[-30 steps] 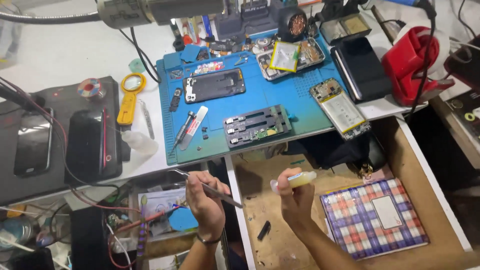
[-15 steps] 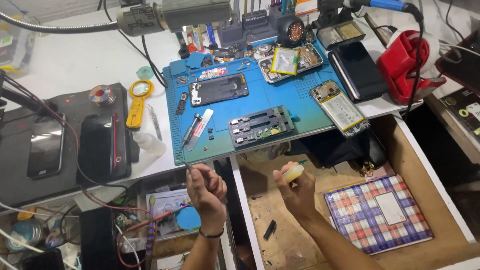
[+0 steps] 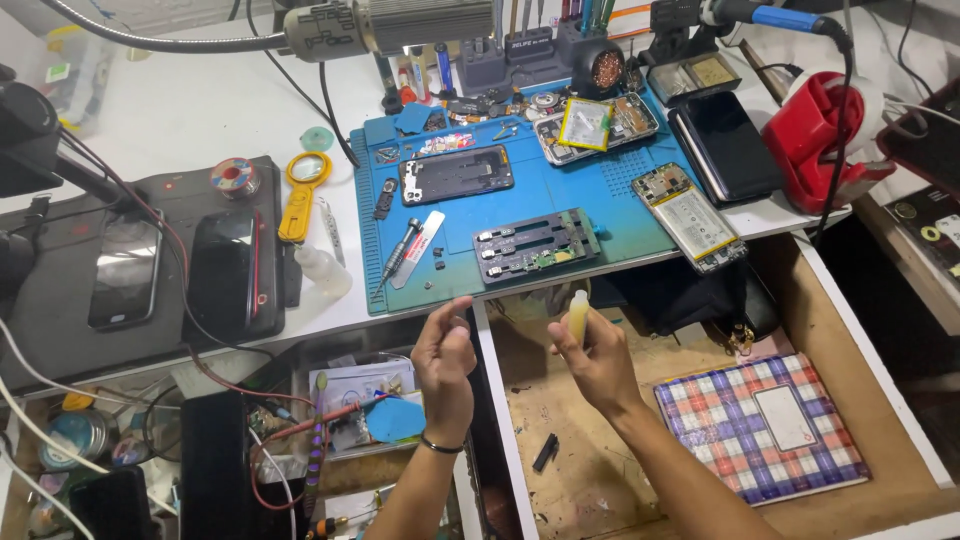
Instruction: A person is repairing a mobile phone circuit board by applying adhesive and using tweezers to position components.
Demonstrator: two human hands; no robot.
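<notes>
Small pale yellow bottle is held upright in the right hand, grip clamped around its lower body, above the open wooden drawer. Left hand is raised just beside it, fingers loosely curled; whether it holds anything cannot be told. Plaid pouch lies in the drawer to the right. Above, on the white surface, a blue mat carries a black fixture and opened phones.
</notes>
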